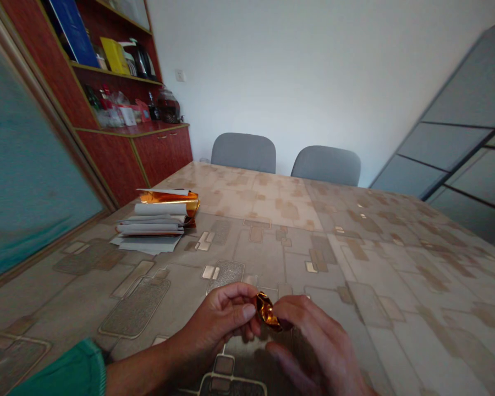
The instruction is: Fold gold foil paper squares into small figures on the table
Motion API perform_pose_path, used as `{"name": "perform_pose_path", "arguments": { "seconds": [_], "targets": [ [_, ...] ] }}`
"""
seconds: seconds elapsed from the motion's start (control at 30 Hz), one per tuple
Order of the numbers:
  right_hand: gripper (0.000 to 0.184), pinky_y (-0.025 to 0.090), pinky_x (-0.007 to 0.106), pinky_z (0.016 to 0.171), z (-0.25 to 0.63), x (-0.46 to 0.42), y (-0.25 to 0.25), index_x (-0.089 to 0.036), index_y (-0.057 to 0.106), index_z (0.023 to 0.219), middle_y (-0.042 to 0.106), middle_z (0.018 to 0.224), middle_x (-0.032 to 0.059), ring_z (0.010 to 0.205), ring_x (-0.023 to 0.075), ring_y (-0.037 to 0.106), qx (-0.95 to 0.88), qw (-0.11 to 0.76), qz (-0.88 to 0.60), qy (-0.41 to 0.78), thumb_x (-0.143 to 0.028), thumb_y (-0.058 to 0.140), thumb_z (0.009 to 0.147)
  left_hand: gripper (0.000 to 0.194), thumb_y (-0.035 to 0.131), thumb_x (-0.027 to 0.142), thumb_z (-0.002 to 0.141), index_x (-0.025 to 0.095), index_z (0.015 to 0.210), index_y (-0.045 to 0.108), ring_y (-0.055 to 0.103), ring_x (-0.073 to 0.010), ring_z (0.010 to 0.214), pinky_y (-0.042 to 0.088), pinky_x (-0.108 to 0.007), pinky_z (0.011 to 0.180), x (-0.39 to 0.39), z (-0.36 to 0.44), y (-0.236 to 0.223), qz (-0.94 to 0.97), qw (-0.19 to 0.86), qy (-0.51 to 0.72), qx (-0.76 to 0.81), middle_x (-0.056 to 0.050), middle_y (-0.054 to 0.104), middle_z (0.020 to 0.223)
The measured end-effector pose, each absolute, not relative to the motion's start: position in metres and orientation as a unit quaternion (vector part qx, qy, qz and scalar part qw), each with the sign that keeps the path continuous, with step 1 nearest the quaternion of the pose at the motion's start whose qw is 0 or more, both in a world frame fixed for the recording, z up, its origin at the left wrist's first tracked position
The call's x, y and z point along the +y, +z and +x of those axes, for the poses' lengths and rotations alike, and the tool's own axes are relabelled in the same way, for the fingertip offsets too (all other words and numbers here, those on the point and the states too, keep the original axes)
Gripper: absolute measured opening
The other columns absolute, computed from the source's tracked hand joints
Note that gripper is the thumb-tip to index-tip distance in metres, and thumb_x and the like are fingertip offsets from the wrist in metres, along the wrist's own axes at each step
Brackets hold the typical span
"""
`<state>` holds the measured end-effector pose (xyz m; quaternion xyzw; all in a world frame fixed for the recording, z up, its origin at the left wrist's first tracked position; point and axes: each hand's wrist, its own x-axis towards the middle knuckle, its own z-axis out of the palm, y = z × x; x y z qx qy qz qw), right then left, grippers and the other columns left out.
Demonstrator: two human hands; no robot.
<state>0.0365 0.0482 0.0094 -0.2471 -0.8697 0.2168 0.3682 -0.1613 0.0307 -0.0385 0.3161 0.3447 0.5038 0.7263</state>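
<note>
A small crumpled piece of shiny gold foil paper (pixel 268 312) is held just above the near side of the table. My left hand (pixel 229 313) pinches its left end between thumb and fingers. From the right, the bent fingers of my right hand (pixel 317 335) touch the foil's other end, while the thumb sits lower and apart from it. Farther off to the left lies a stack of folded paper sheets (pixel 160 209), grey-white on one side and shiny gold-orange where they turn over.
A patterned cloth covers the table (pixel 272 247). Two grey chairs (pixel 243 151) stand at its far edge by the white wall. To the left is a red-brown cabinet (pixel 111 157) with bottles, boxes and a kettle (pixel 142 59) on its shelves. Grey panels (pixel 454 99) rise on the right.
</note>
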Motion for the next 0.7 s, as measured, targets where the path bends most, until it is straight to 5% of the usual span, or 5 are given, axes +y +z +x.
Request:
{"name": "perform_pose_path", "arguments": {
  "seconds": [0.17, 0.53, 0.7],
  "targets": [
    [0.037, 0.06, 0.025, 0.076, 0.036, 0.048, 0.0052, -0.024, 0.056, 0.115, 0.069, 0.097, 0.003, 0.085, 0.0164, 0.069, -0.858, 0.402, -0.23, 0.222, -0.006, 0.063, 0.084, 0.038, 0.091, 0.04, 0.071, 0.016, 0.092, 0.072, 0.066, -0.0104, 0.061, 0.049, -0.019, 0.06, 0.0304, -0.1605, -0.0383, 0.306, 0.727, 0.518, 0.331, -0.001, 0.074, 0.073],
    [0.024, 0.057, 0.021, 0.067, 0.0304, 0.0476, 0.0018, -0.024, 0.059, 0.102, 0.067, 0.087, -0.0004, 0.075, 0.0141, 0.068, -0.829, 0.41, -0.274, 0.263, -0.008, 0.064, 0.085, 0.034, 0.087, 0.04, 0.076, 0.016, 0.094, 0.071, 0.066, -0.0101, 0.062, 0.049, -0.019, 0.061, 0.0301, -0.1605, -0.0379, 0.333, 0.716, 0.51, 0.341, -0.002, 0.075, 0.072],
    [0.024, 0.058, 0.023, 0.077, 0.0286, 0.049, -0.0001, -0.024, 0.062, 0.111, 0.068, 0.097, 0.0029, 0.086, 0.015, 0.069, -0.844, 0.401, -0.238, 0.265, -0.008, 0.06, 0.093, 0.034, 0.088, 0.038, 0.076, 0.015, 0.094, 0.071, 0.065, -0.0098, 0.061, 0.049, -0.019, 0.061, 0.0293, -0.1581, -0.0372, 0.323, 0.721, 0.514, 0.334, -0.001, 0.073, 0.07]
  ]
}}
